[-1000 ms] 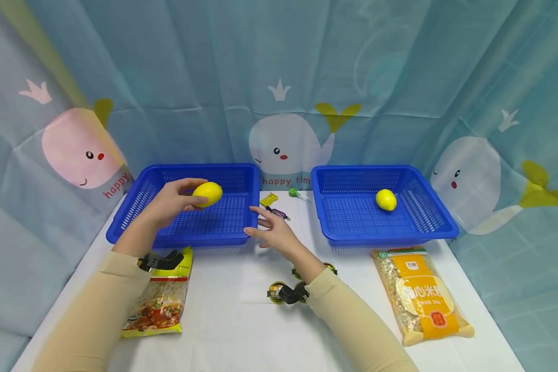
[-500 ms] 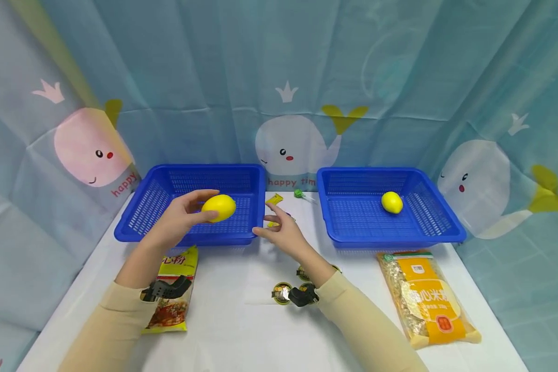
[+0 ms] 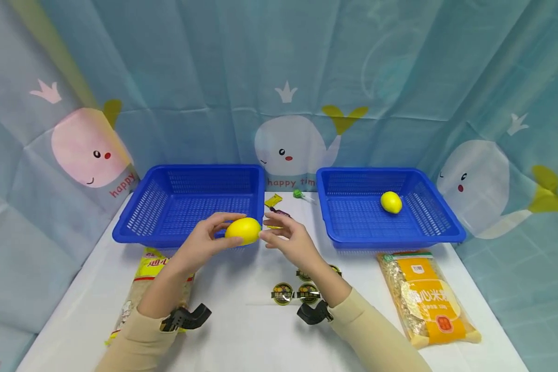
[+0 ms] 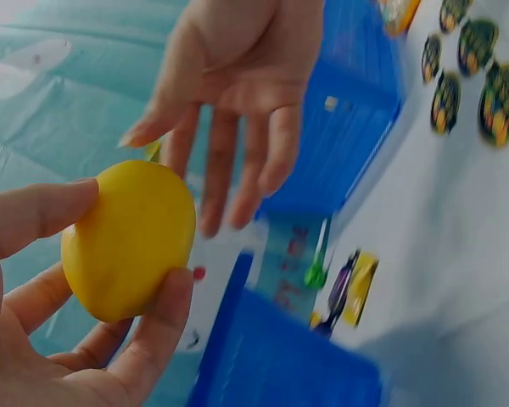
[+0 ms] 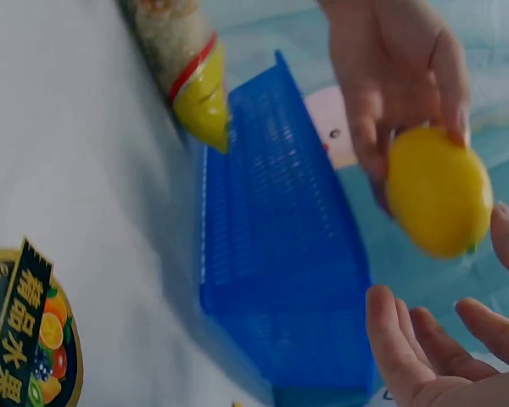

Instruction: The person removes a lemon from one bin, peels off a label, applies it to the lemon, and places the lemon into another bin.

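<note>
Left hand: fingers curled round lemon, held above bench.
Right hand: fingers spread, empty, perhaps just touching it.
Left basket: empty.
Right basket: second lemon already inside.

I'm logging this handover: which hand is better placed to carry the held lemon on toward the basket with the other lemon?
Probably the right hand: open, at the yellow lemon the left hand grips, nearer the right blue plastic basket.
</note>
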`<state>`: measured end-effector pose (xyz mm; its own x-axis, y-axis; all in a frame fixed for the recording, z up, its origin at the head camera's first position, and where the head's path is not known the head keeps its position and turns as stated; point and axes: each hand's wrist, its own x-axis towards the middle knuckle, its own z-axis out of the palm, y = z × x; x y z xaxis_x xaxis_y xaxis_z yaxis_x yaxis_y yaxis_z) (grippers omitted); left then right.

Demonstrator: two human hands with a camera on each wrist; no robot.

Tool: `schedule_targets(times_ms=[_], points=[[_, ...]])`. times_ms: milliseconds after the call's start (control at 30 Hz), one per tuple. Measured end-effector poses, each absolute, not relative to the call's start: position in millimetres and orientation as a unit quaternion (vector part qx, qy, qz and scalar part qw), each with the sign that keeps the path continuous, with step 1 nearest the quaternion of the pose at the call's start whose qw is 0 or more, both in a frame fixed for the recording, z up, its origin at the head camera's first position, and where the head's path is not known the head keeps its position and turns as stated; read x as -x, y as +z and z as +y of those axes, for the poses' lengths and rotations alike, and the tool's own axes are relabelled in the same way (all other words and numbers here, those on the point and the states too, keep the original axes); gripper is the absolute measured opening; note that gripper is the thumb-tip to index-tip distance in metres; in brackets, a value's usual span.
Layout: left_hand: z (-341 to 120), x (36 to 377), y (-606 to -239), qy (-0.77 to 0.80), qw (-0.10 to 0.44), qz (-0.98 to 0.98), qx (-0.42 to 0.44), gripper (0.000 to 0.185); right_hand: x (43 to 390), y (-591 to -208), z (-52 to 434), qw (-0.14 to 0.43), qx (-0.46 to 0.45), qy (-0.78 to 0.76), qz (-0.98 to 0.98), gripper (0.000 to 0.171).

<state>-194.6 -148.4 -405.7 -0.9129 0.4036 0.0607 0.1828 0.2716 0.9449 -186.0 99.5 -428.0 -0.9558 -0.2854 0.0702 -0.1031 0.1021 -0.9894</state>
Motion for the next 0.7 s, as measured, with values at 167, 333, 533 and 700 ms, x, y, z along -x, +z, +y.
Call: schedule_targets(times_ms=[167, 333, 533, 700], points=[[-132.2, 185.7, -412.7, 0.591, 0.097, 0.766, -0.234, 0.048, 169.2, -424.2, 104.4, 0.067, 0.138, -0.647, 0.747, 0.059], [-118.9, 176.4, -419.1, 0.600, 0.114, 0.755, -0.238, 0.054, 155.6, -429.1, 113.0, 0.070, 0.124, -0.643, 0.752, 0.055], [-97.5, 165.2, -427.5, 0.605, 0.104, 0.758, -0.221, 0.065, 145.5, -434.9, 128.9, 0.055, 0.104, -0.654, 0.747, 0.052], [-76.0, 156.0, -441.7, 0.600, 0.067, 0.777, -0.179, 0.061, 141.5, -442.9, 144.1, 0.048, 0.100, -0.650, 0.752, 0.051]])
